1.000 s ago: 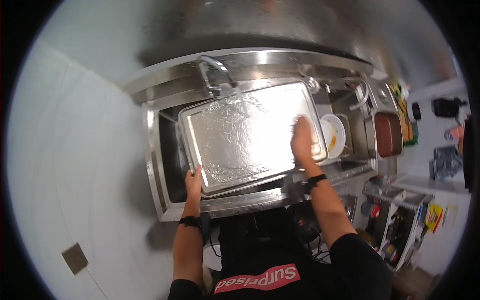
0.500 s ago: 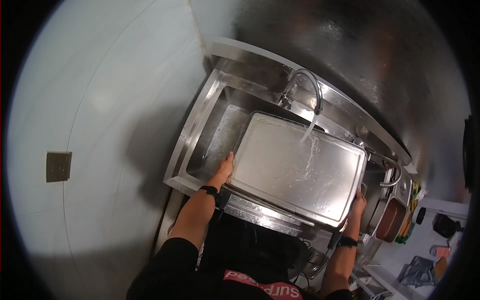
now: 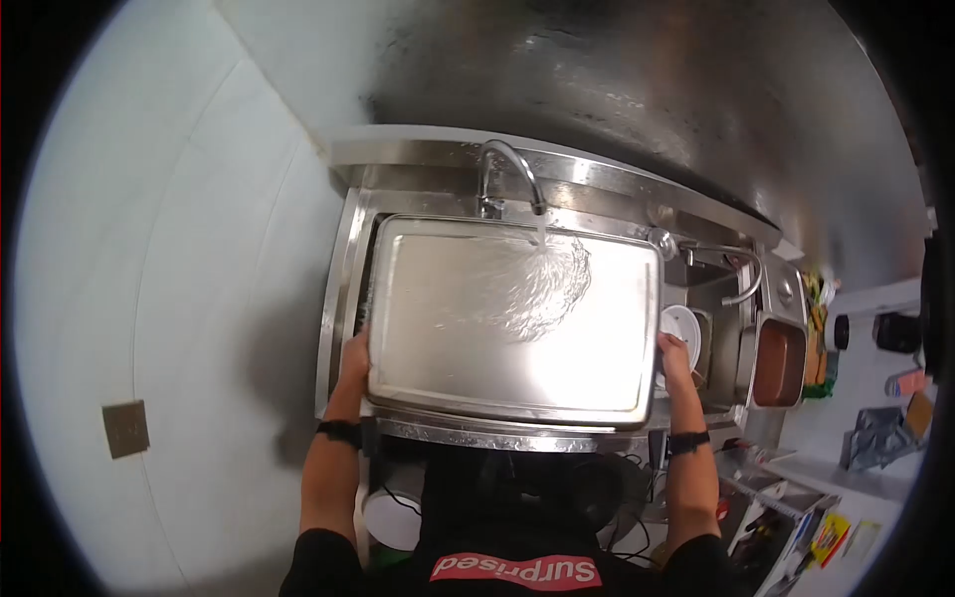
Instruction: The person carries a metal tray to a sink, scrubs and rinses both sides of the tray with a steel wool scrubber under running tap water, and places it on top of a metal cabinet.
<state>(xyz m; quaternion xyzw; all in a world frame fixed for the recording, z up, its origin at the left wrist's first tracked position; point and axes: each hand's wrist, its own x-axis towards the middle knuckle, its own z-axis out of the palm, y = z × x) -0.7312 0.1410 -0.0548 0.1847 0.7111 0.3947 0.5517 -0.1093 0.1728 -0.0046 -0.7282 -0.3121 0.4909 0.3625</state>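
Observation:
A large rectangular stainless steel tray point(image 3: 448, 338) lies across the sink in front of me, nearly level. Water from the curved faucet point(image 3: 515, 159) falls onto its upper middle and spreads in ripples. My left hand point(image 3: 355, 360) grips the tray's left edge, with fingers partly hidden behind it. On the right edge, my right hand point(image 3: 673, 355) holds the tray the same way, thumb near the rim. Most of the sink basin point(image 3: 366, 269) beneath is covered by the tray.
Right of the tray a second basin point(image 3: 711, 289) holds a white dish point(image 3: 680, 326). Another faucet point(image 3: 748, 274) arches over it. Beyond stands a brown-looking rectangular container point(image 3: 780, 363). A tiled wall point(image 3: 229, 298) borders the left, a metal backsplash point(image 3: 617, 90) the back.
The tray has turned from a slant to nearly square with the sink and moved left, covering more of the basin. Water now spreads wider across it. The camera view has rotated too.

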